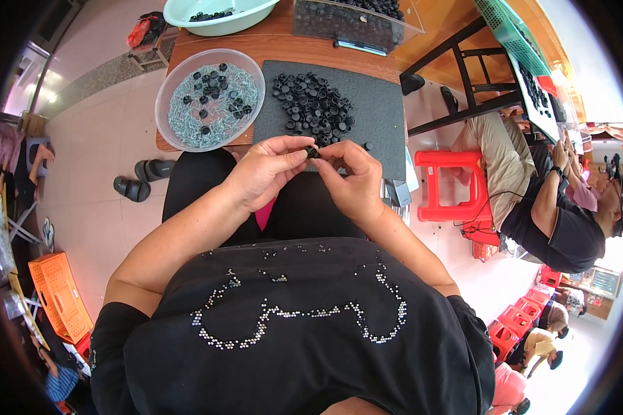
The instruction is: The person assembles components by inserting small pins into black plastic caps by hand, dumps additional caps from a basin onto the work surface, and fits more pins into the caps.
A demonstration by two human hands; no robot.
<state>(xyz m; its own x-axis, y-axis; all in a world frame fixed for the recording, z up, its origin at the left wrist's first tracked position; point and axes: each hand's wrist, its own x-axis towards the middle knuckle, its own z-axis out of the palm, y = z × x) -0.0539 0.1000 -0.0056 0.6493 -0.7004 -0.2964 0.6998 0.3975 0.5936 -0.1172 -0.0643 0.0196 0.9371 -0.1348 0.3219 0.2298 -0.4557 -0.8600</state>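
Just beyond my lap, the fingertips of both hands meet on one small black round plastic part (311,151). My left hand (268,168) pinches it from the left with thumb and forefinger. From the other side my right hand (353,176) grips it, also between thumb and fingers. The fingers cover much of the part. Ahead of them a heap of similar black round plastic parts (314,104) lies on a dark grey mat (377,93). Left of the mat stands a clear round tub (160,111) full of silvery screws (187,123), with several black parts on top.
A pale green basin (221,26) and a clear bin (318,26), both with black parts, stand farther back on the wooden table. A pen (358,47) lies by the bin. At right are a red stool (426,200) and a seated co-worker (554,214); black slippers (133,188) lie at left.
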